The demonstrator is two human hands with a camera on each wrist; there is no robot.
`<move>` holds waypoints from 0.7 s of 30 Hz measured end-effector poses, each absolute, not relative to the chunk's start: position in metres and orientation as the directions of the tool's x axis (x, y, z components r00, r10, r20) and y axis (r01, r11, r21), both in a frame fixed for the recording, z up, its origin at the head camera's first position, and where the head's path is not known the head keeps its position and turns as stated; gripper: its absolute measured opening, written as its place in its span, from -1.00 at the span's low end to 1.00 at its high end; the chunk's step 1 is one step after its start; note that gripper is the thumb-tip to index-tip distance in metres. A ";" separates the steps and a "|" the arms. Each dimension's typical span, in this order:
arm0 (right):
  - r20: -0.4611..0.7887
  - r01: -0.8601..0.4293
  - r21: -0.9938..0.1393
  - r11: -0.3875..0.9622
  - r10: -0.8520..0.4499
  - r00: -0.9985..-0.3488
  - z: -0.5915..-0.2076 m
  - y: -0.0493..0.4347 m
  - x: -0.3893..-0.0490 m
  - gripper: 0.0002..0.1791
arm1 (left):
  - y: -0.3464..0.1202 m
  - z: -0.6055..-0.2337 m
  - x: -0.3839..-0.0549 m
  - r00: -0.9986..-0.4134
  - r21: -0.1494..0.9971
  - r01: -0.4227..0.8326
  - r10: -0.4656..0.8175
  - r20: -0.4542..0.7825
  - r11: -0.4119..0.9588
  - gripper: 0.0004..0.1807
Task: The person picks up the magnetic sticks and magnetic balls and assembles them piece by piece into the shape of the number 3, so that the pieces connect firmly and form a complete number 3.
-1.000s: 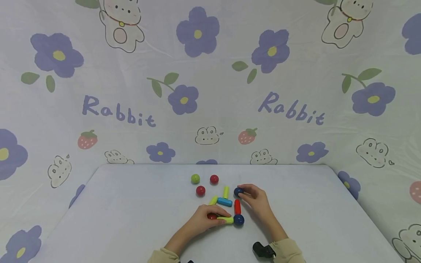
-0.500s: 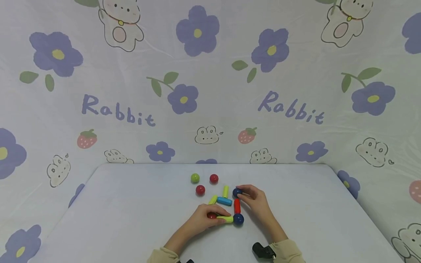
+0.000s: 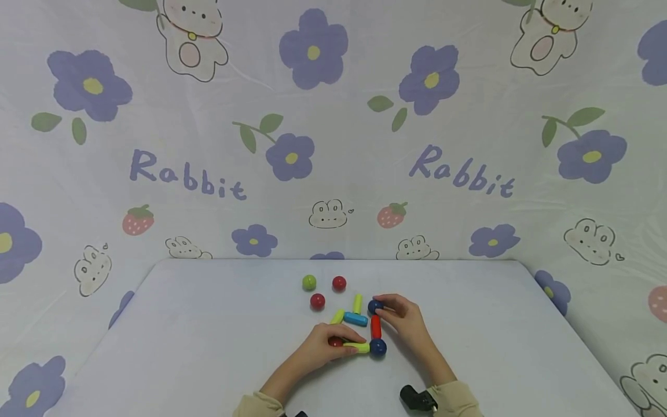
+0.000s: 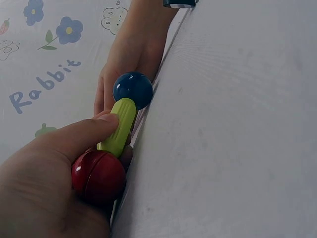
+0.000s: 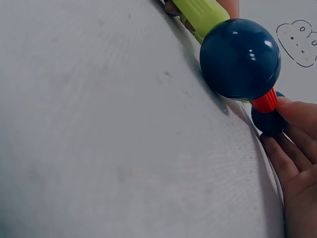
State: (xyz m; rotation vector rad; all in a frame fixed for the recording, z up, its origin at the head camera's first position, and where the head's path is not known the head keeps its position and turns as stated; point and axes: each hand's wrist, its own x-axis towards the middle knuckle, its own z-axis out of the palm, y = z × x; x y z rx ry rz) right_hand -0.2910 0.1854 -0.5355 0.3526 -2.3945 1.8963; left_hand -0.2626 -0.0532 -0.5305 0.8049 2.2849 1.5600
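My left hand [image 3: 327, 346] pinches a yellow-green rod [image 4: 121, 126] between thumb and fingers. A red ball [image 4: 99, 177] sits at the rod's near end, beside the palm, and a dark blue ball [image 3: 378, 347] at its other end. From that blue ball a red rod [image 3: 376, 327] runs away from me. At the red rod's far end, a second blue ball [image 3: 374, 307] is held between the thumb and fingers of my right hand [image 3: 407, 319]. In the right wrist view the nearer blue ball [image 5: 240, 59] covers much of the red rod.
Left of the right hand lie a light blue rod [image 3: 356, 319] and a yellow-green rod [image 3: 358, 303]. Another yellow-green rod [image 3: 337, 317] shows behind the left hand. Farther back are a green ball [image 3: 310, 282] and two red balls [image 3: 339, 283] on the white table [image 3: 208, 324].
My right hand has brought its blue ball slightly left and toward me, up to the red rod's far end. The left hand keeps its grip in place.
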 end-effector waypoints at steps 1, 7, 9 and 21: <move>0.192 -0.218 -0.952 0.214 -0.137 -0.972 -0.535 0.185 -0.291 -0.62 | -0.054 -0.531 -0.263 -0.811 0.915 0.301 0.576 0.098 0.268 -0.74; 0.193 -0.221 -0.951 0.218 -0.143 -0.971 -0.534 0.185 -0.289 -0.61 | -0.055 -0.531 -0.263 -0.810 0.917 0.293 0.579 0.089 0.269 -0.74; 0.197 -0.225 -0.949 0.219 -0.145 -0.970 -0.534 0.185 -0.289 -0.61 | -0.055 -0.531 -0.263 -0.810 0.917 0.293 0.579 0.088 0.270 -0.74; 0.182 -0.212 -0.948 0.238 -0.143 -0.973 -0.535 0.186 -0.287 -0.62 | -0.054 -0.533 -0.264 -0.818 0.919 0.281 0.570 0.078 0.278 -0.75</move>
